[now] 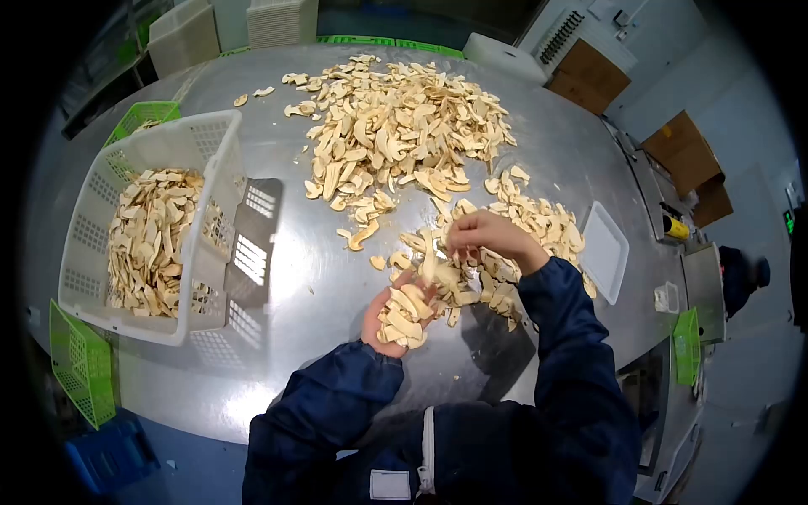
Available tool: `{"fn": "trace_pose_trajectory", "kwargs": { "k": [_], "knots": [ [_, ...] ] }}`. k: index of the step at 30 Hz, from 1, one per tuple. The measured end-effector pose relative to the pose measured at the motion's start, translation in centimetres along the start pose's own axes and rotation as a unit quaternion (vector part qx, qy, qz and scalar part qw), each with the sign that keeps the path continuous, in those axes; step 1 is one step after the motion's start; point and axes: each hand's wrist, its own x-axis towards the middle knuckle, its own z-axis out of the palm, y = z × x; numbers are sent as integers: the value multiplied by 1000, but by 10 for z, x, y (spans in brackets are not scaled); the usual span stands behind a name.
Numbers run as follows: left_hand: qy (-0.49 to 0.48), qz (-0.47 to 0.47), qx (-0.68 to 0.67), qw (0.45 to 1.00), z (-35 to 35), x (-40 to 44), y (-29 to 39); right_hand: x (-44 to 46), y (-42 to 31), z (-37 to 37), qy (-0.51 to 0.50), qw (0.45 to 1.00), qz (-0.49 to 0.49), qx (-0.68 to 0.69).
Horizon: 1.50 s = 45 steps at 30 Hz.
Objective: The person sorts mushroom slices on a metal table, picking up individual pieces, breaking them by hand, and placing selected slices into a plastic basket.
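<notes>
My left hand [373,323] is palm up, its fingers curled around a small heap of pale sliced mushrooms [404,315]. Just above and to the right, my right hand [492,236] has its fingers pinched together over the loose slices. A long mushroom slice [428,259], slightly blurred, hangs at its fingertips, close to the left hand's fingers. Under and beyond the right hand spreads a smaller pile of mushroom slices [551,225]. Farther back on the steel table [295,290] lies a large pile of mushroom slices [404,126].
At left stands a white perforated basket [212,160] partly filled with slices. Green baskets [82,366] are beside and behind it. A white tray [604,252] lies right of the smaller pile. Stacked white crates [282,21] are at the back. Another person [741,278] is at far right.
</notes>
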Motion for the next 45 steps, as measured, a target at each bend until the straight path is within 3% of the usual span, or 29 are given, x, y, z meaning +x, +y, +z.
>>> {"fn": "trace_pose_trajectory", "kwargs": {
  "k": [2, 6, 9, 13, 14, 17, 21, 24, 28, 31, 32, 35, 36, 39, 45],
  "knots": [
    [13, 14, 15, 1000, 5, -1, -4, 28, 17, -11, 127, 979, -68, -146],
    [-33, -33, -3, 999, -10, -2, -4, 90, 48, -38, 340, 846, -132, -388],
    [-65, -63, -9, 996, -16, -1, -2, 112, 50, -34, 363, 817, -193, -405],
    [-56, -62, -12, 996, -13, -1, -2, 85, 38, -13, 186, 833, -98, -512],
    [-50, -60, -15, 997, -14, -1, -2, 80, 50, -13, 147, 845, -176, -483],
    [-36, -61, -12, 997, -16, -2, -3, 46, 16, -14, 163, 848, -58, -501],
    [-43, -66, -1, 997, -14, -1, -5, 63, 25, -63, 325, 829, -39, -454],
    [-51, -62, -1, 997, -13, -1, -4, 99, 31, -75, 393, 816, -104, -412],
    [-53, -57, 15, 997, -12, -2, -3, 119, 35, -67, 366, 820, -105, -427],
    [-26, -47, 30, 998, -11, -4, -4, 105, 21, -68, 261, 877, -165, -369],
    [-53, -63, -12, 997, -20, 0, -3, 96, 5, -63, 182, 907, -12, -379],
    [-38, -60, -5, 997, -19, 1, -3, 85, 42, -69, 96, 945, -176, -257],
    [-35, -59, -3, 998, -19, 1, -3, 67, 25, -60, 105, 949, -141, -261],
    [-42, -63, -12, 997, -19, 2, -3, 63, 26, -62, 151, 937, -114, -295],
    [-57, -59, -13, 997, -14, 1, -1, 109, 31, -30, 293, 807, -207, -469]
  ]
}}
